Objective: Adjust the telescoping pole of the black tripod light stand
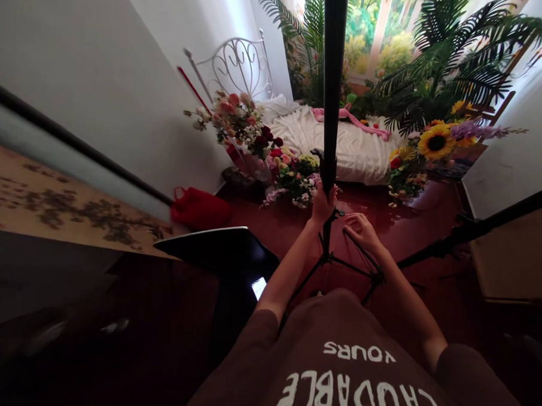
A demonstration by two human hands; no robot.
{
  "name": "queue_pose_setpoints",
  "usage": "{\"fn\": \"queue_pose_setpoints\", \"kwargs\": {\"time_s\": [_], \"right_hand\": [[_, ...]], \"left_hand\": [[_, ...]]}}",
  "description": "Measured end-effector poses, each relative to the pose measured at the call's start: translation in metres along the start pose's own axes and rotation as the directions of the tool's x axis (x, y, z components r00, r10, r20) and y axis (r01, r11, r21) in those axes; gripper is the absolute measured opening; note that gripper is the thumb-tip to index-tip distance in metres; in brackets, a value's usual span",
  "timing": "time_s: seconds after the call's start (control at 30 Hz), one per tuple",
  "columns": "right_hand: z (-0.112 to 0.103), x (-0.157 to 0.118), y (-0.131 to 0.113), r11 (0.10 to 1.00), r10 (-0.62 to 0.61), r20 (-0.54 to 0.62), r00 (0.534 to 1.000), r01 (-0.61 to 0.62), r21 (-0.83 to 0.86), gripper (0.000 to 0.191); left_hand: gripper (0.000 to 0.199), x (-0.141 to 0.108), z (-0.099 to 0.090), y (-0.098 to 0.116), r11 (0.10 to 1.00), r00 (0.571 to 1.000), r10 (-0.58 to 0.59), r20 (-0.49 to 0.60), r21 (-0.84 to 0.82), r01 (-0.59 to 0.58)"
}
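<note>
A tall black stand (332,80) rises upright in front of me, its spread legs on the dark red floor. My left hand (323,203) is wrapped round its pole, just below a thicker collar. Close by on the right, my right hand (362,230) is beside the stand, at the upper end of a thin black leg, with its fingers bent. Whether those fingers grip the leg is too small to tell. A small knob (339,213) sticks out from the pole between my two hands.
Flower bunches (294,174) and sunflowers (435,141) flank a bed with a white cover (358,148). A red bag (199,207) lies left, near a black panel (219,248). Another black stand (453,238) slants in from the right. Palm plants (443,61) stand behind.
</note>
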State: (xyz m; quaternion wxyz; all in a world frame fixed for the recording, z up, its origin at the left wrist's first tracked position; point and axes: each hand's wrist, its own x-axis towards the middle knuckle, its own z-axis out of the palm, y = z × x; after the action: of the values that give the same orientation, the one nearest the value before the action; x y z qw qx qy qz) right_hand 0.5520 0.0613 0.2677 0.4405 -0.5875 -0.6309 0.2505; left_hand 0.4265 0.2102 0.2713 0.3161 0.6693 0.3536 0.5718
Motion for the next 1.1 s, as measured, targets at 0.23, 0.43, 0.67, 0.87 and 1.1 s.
{"fn": "queue_pose_setpoints", "kwargs": {"time_s": [0.23,0.43,0.67,0.87,1.1], "right_hand": [[0.011,0.0,-0.003,1.0,-0.015,0.035,0.999,0.014,0.02,0.024],[0.02,0.005,0.007,1.0,-0.006,0.053,0.999,0.006,0.004,0.025],[0.018,0.009,0.0,0.997,0.042,0.036,0.998,-0.044,0.061,0.043],[0.025,0.01,0.002,0.994,0.089,-0.023,0.996,-0.087,0.068,0.06],[0.025,0.018,0.008,0.988,0.154,-0.128,0.98,-0.157,-0.011,0.041]], "left_hand": [[0.039,0.038,-0.004,0.036,0.993,0.995,0.096,-0.033,-0.071,-0.098],[0.036,0.053,-0.005,0.056,0.983,0.989,0.133,-0.069,-0.117,-0.141],[0.036,0.063,-0.004,0.061,0.975,0.983,0.161,-0.084,-0.143,-0.172],[0.037,0.059,-0.004,0.058,0.981,0.986,0.14,-0.09,-0.125,-0.15],[0.037,0.059,-0.004,0.057,0.98,0.986,0.15,-0.079,-0.123,-0.159]]}}
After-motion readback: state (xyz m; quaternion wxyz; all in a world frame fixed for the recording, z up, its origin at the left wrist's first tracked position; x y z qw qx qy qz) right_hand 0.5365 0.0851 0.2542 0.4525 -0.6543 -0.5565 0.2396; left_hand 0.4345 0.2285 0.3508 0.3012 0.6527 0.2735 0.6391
